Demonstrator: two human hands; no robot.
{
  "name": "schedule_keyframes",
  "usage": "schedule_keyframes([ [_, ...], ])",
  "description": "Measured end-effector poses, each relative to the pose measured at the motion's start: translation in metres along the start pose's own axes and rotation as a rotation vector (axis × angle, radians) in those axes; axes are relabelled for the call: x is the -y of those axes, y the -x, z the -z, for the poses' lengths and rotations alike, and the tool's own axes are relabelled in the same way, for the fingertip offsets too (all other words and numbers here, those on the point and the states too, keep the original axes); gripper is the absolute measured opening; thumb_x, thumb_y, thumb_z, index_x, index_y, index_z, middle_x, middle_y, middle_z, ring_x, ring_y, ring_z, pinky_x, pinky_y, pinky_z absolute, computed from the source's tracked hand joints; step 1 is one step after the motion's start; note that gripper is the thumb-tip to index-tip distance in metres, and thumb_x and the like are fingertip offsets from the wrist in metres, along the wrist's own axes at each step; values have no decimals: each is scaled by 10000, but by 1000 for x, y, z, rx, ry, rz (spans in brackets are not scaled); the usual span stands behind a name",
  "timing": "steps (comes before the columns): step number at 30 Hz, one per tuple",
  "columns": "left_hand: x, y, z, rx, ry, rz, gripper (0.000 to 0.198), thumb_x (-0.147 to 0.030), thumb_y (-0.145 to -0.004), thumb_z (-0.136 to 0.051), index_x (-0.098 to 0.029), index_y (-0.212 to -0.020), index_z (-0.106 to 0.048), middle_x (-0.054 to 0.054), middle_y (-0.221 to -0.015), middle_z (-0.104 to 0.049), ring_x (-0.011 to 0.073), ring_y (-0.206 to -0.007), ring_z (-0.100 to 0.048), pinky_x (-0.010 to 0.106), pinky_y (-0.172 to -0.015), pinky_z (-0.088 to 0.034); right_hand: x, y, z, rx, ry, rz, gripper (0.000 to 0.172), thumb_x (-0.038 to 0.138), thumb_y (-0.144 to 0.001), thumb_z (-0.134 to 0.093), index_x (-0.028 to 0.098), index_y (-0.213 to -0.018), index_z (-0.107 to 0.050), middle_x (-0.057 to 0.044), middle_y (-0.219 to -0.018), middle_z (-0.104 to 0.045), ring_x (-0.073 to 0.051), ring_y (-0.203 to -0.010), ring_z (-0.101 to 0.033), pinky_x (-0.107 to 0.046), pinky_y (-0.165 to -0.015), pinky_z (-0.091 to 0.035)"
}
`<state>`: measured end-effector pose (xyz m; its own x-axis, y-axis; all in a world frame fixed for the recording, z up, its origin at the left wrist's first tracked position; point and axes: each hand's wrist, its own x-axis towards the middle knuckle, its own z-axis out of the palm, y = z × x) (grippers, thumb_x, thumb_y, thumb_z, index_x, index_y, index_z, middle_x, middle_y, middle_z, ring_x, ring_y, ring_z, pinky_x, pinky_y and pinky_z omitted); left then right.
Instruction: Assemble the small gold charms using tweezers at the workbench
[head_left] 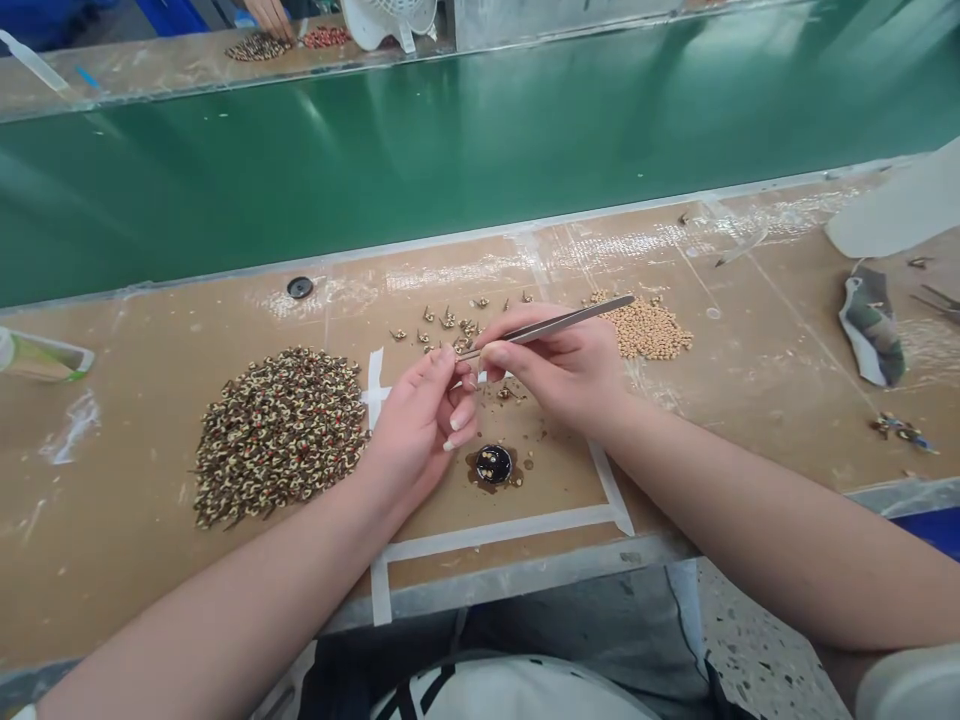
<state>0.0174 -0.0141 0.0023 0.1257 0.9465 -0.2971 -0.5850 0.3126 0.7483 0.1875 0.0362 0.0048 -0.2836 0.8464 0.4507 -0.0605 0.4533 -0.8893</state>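
Note:
My right hand grips a pair of metal tweezers, their tips pointing left toward my left fingertips. My left hand is closed in a pinch at those tips; whatever small piece it holds is too small and covered to make out. Below the hands sits a little round cap of dark liquid with a few pale bits in it, and wet stains surround it. Beyond the fingers lie several small dark-and-cream pieces. A large heap of similar pieces is left of my left hand; a pile of tan beads lies past my right hand.
White tape strips mark the brown tabletop. A black round lid lies at the back left, a green-and-white packet at far left. A camouflage-patterned piece lies right. Behind the green belt, another person's hand touches a pile.

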Motion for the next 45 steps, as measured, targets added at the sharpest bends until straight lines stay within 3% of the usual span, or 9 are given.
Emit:
schedule_keyframes([
  [10,-1,2,-1,-9,-32,6,342,-415,-913,-908,-141,-855,-712,-34,-788,-611,-3,-461,-449,88,-374,-358,-7,0,-2,-3,-49,54,317,488,-986,-823,197,-860,-813,-26,-819,-793,-134,-676,-735,-264,-621,-636],
  [19,-1,1,-2,53,8,71,320,-426,-970,-832,-155,-870,-693,-7,-805,-644,22,-464,-479,100,-356,-338,-5,-3,-5,-52,-310,-281,440,614,-915,-863,188,-863,-768,4,-673,-712,-120,-553,-670,-265,-567,-611],
  [23,-4,3,-2,37,-66,105,326,-450,-993,-767,-178,-841,-672,-6,-770,-643,37,-438,-442,131,-350,-292,-8,-5,-4,-37,-472,-360,471,634,-896,-875,191,-826,-733,15,-646,-667,-103,-519,-609,-244,-508,-546],
  [26,-22,7,1,41,-342,85,353,-500,-1009,-705,-190,-841,-686,6,-756,-646,58,-448,-448,167,-376,-273,-9,-7,-1,-29,-560,-377,444,605,-917,-867,199,-809,-723,34,-601,-619,-90,-478,-548,-234,-468,-485],
  [29,-62,15,8,25,-873,-81,416,-581,-1021,-665,-205,-864,-744,36,-780,-697,106,-546,-543,215,-465,-365,-10,-7,2,-5,-605,-375,415,569,-952,-843,200,-796,-730,43,-568,-589,-84,-453,-516,-232,-449,-447],
  [32,-110,22,17,-260,-1487,-319,323,-545,-997,-701,-244,-940,-800,39,-833,-748,163,-665,-602,284,-595,-424,-12,-7,4,43,-612,-371,404,537,-967,-835,193,-775,-747,36,-559,-598,-84,-442,-523,-232,-443,-446],
  [35,-142,19,27,-366,-1981,-182,241,-487,-963,-702,-284,-964,-831,51,-932,-797,253,-792,-672,360,-671,-426,-15,-7,6,132,-568,-359,420,529,-981,-820,183,-749,-758,21,-545,-627,-82,-417,-532,-227,-428,-438],
  [40,-138,2,38,-212,-2241,39,225,-436,-954,-661,-303,-985,-841,62,-1150,-837,326,-1003,-729,397,-712,-433,-15,-5,10,379,-418,-311,421,520,-973,-827,160,-764,-767,11,-543,-659,-80,-426,-573,-210,-451,-447],
  [45,-122,-2,39,-231,-2324,78,227,-386,-955,-638,-285,-990,-838,85,-1093,-842,338,-958,-731,404,-667,-435,-12,-1,12,655,-324,-275,369,466,-957,-851,154,-788,-748,27,-590,-661,-88,-490,-588,-217,-491,-458],
])
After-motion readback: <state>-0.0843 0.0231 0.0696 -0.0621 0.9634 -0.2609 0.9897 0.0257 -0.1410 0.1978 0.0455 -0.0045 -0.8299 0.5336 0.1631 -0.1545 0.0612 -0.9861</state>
